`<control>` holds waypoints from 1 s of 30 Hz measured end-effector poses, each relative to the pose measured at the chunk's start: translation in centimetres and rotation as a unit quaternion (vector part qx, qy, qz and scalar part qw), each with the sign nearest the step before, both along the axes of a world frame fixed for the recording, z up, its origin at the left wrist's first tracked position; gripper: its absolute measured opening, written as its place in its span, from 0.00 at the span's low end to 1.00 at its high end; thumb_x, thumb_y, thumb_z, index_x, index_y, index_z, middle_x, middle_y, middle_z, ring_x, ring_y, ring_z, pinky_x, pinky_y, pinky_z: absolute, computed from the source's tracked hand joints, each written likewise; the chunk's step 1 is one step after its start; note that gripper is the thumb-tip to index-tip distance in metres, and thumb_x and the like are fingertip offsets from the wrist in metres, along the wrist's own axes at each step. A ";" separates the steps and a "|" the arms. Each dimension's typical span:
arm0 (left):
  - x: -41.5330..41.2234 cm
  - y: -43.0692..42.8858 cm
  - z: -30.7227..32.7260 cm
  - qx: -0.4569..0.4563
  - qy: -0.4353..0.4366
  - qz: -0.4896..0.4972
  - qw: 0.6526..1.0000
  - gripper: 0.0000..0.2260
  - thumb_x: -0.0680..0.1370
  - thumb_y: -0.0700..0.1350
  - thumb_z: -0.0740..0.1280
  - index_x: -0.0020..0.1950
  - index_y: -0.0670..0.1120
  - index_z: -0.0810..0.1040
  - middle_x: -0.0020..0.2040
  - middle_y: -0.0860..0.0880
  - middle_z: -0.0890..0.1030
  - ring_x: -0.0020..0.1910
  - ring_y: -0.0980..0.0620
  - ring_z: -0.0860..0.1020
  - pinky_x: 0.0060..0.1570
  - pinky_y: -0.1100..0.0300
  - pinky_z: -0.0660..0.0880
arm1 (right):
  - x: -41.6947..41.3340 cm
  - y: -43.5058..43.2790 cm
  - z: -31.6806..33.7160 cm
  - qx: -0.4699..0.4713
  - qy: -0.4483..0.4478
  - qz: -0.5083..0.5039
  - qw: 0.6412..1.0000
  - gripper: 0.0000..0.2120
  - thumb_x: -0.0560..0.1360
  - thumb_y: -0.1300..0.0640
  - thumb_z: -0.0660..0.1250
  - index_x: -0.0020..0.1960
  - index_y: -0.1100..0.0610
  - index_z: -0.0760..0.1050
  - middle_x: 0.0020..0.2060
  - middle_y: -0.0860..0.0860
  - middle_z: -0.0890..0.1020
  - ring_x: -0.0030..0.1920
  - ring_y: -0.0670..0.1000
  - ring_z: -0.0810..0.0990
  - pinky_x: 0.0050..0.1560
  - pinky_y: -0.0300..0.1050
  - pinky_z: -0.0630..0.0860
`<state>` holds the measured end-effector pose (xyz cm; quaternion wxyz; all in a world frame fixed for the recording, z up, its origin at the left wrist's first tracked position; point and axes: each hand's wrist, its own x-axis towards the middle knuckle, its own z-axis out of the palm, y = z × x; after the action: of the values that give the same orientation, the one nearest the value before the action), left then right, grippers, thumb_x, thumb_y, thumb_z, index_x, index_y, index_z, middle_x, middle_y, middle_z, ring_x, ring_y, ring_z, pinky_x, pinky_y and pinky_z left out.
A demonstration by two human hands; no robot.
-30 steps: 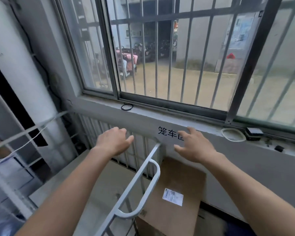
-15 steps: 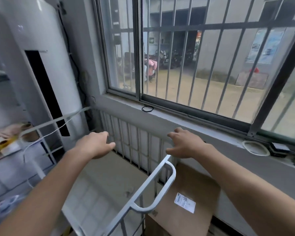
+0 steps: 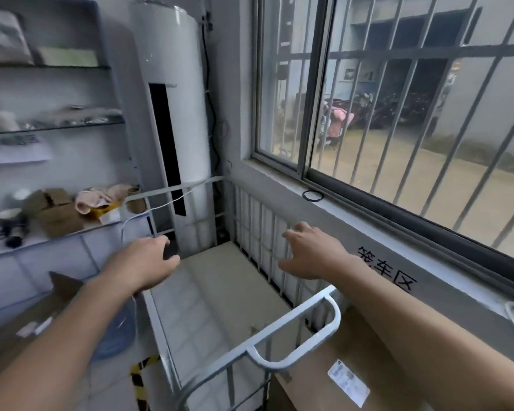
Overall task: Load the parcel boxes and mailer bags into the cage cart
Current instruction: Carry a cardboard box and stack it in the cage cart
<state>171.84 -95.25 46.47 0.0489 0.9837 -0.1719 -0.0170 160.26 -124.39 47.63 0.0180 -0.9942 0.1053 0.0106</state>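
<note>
The white wire cage cart (image 3: 297, 318) stands below the window, its pale floor bare. My left hand (image 3: 144, 264) hovers over the cart's left side with fingers curled loosely, holding nothing. My right hand (image 3: 312, 252) hangs above the cart's right wall, fingers spread and empty. A large brown parcel box (image 3: 339, 369) with a white label leans between the cart's front rail and the wall, partly hidden by my right forearm. Another brown box (image 3: 27, 315) lies at the lower left.
A tall white air conditioner (image 3: 175, 114) stands behind the cart. Grey shelves (image 3: 57, 229) on the left hold small boxes and clutter. A blue water jug (image 3: 118, 333) sits left of the cart. The barred window and its sill (image 3: 398, 221) run along the right.
My view has swung left, bringing the shelves and air conditioner into sight. Both hands stay raised and empty over the cart, now above its far part.
</note>
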 end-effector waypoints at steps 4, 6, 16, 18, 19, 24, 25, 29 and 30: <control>-4.3 5.2 0.3 -0.010 -0.014 0.097 0.995 0.17 0.81 0.58 0.60 0.62 0.48 0.74 0.62 0.44 0.79 0.56 0.45 0.77 0.51 0.54 0.74 | 1.9 3.8 -0.4 0.019 -0.017 0.077 0.997 0.25 0.75 0.39 0.63 0.66 0.52 0.70 0.64 0.53 0.70 0.62 0.57 0.73 0.53 0.52 0.76; -6.9 7.9 0.0 -0.011 -0.004 0.151 0.989 0.16 0.80 0.57 0.61 0.61 0.48 0.74 0.62 0.44 0.79 0.56 0.44 0.77 0.50 0.55 0.74 | 2.3 6.6 -0.8 0.028 -0.021 0.118 0.992 0.25 0.75 0.39 0.63 0.67 0.52 0.69 0.65 0.53 0.70 0.63 0.57 0.73 0.53 0.51 0.76; -21.9 21.6 -0.9 -0.048 0.040 0.361 0.931 0.20 0.79 0.57 0.61 0.67 0.49 0.73 0.67 0.45 0.77 0.62 0.45 0.76 0.59 0.54 0.75 | 0.3 23.4 -1.7 0.116 -0.033 0.322 0.939 0.25 0.79 0.40 0.60 0.72 0.50 0.67 0.64 0.52 0.70 0.63 0.56 0.75 0.57 0.50 0.76; -24.8 24.5 -1.1 -0.055 0.046 0.398 0.915 0.22 0.81 0.58 0.60 0.71 0.48 0.71 0.70 0.46 0.74 0.65 0.45 0.75 0.61 0.55 0.74 | -0.6 26.2 -2.0 0.118 -0.017 0.362 0.924 0.25 0.79 0.40 0.59 0.73 0.49 0.65 0.65 0.52 0.70 0.64 0.56 0.74 0.58 0.51 0.76; -26.4 25.9 -1.2 -0.056 0.047 0.415 0.907 0.24 0.81 0.58 0.59 0.73 0.48 0.69 0.71 0.46 0.73 0.66 0.46 0.74 0.60 0.57 0.73 | -1.2 27.5 -2.0 0.116 -0.012 0.380 0.918 0.25 0.79 0.40 0.59 0.73 0.49 0.65 0.66 0.51 0.69 0.65 0.56 0.73 0.59 0.51 0.75; -34.7 31.6 -1.6 -0.050 0.035 0.501 0.863 0.23 0.80 0.60 0.60 0.71 0.50 0.70 0.67 0.47 0.76 0.62 0.46 0.77 0.58 0.56 0.75 | -4.4 34.1 -2.3 0.105 0.021 0.451 0.886 0.26 0.78 0.43 0.60 0.74 0.48 0.65 0.69 0.52 0.68 0.67 0.58 0.71 0.62 0.54 0.73; -36.5 32.6 -1.7 -0.050 0.034 0.516 0.854 0.22 0.79 0.60 0.60 0.68 0.50 0.72 0.65 0.48 0.78 0.60 0.46 0.77 0.57 0.55 0.76 | -5.3 35.5 -2.3 0.106 0.026 0.464 0.879 0.24 0.78 0.43 0.59 0.73 0.48 0.66 0.68 0.52 0.68 0.66 0.58 0.71 0.62 0.54 0.73; -43.8 36.7 -2.3 -0.053 0.045 0.567 0.821 0.19 0.79 0.60 0.61 0.63 0.50 0.73 0.60 0.48 0.79 0.56 0.46 0.79 0.55 0.52 0.77 | -9.4 41.3 -1.6 0.097 0.024 0.511 0.854 0.26 0.76 0.40 0.61 0.71 0.49 0.67 0.65 0.53 0.70 0.65 0.58 0.72 0.61 0.55 0.73; -45.6 37.5 -2.3 -0.049 0.042 0.577 0.814 0.18 0.79 0.61 0.61 0.60 0.49 0.74 0.58 0.48 0.79 0.54 0.46 0.79 0.54 0.52 0.77 | -10.5 42.7 -1.5 0.099 0.024 0.522 0.847 0.27 0.76 0.39 0.61 0.72 0.49 0.67 0.65 0.53 0.70 0.65 0.58 0.71 0.62 0.54 0.73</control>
<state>126.23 -57.72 44.14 0.1051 0.8973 0.4284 -0.0189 149.80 -81.64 46.18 0.1058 -0.8949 -0.4304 0.0525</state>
